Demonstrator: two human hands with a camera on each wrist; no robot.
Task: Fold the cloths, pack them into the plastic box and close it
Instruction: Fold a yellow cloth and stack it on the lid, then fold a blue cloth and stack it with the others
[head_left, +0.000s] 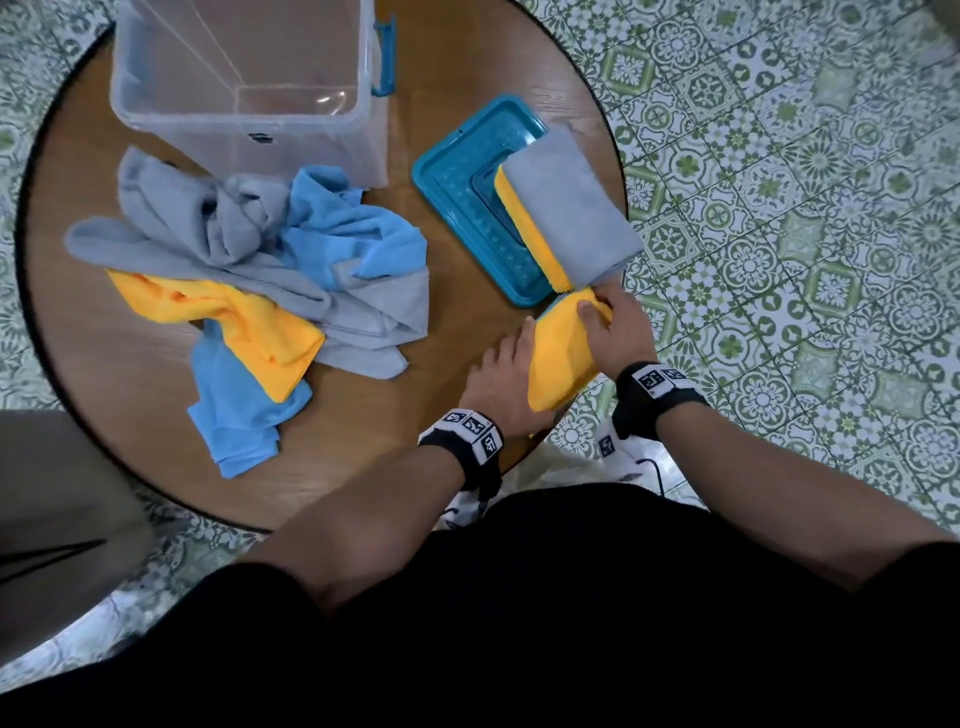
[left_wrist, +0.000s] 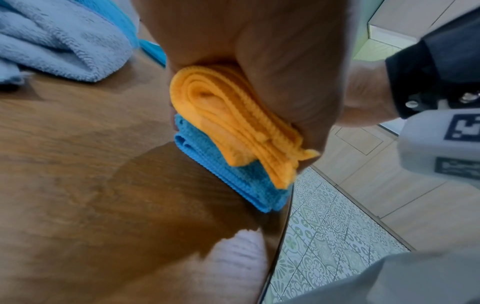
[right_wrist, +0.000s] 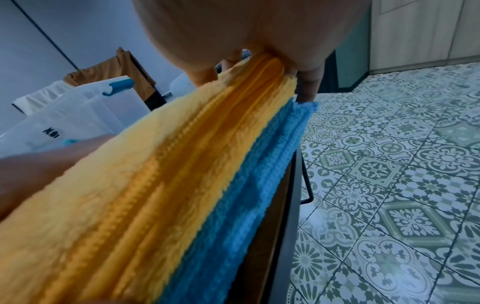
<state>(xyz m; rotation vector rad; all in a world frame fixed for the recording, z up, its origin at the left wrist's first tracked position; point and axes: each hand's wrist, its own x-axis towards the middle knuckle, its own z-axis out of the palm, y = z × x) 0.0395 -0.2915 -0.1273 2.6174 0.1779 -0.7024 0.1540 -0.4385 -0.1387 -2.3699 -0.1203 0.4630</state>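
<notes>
Round wood-grain table (head_left: 363, 457), tiled floor, head view: clear plastic box (head_left: 156, 104) empty, teal plastic lid (head_left: 457, 171) off and bearing a folded grey-on-yellow stack (head_left: 571, 208), heap of loose terry cloths (head_left: 234, 244) unfolded; nothing packed. Left wrist: left hand (left_wrist: 259, 41) clasps the folded yellow terry cloth (left_wrist: 233, 115), its ribbed layers atop a folded blue cloth (left_wrist: 233, 181). Right wrist: right hand (right_wrist: 246, 26) pinches its far end.

Both bare forearms reach in from 6 o'clock, each wrist wearing a black marker band (head_left: 462, 436). The left hand (head_left: 506, 371) grips the 7 o'clock end of a folded yellow microfibre cloth (head_left: 558, 358). The right hand (head_left: 621, 327) pinches its 1 o'clock end, thumb on top, fingers (right_wrist: 309, 86) beneath.
</notes>
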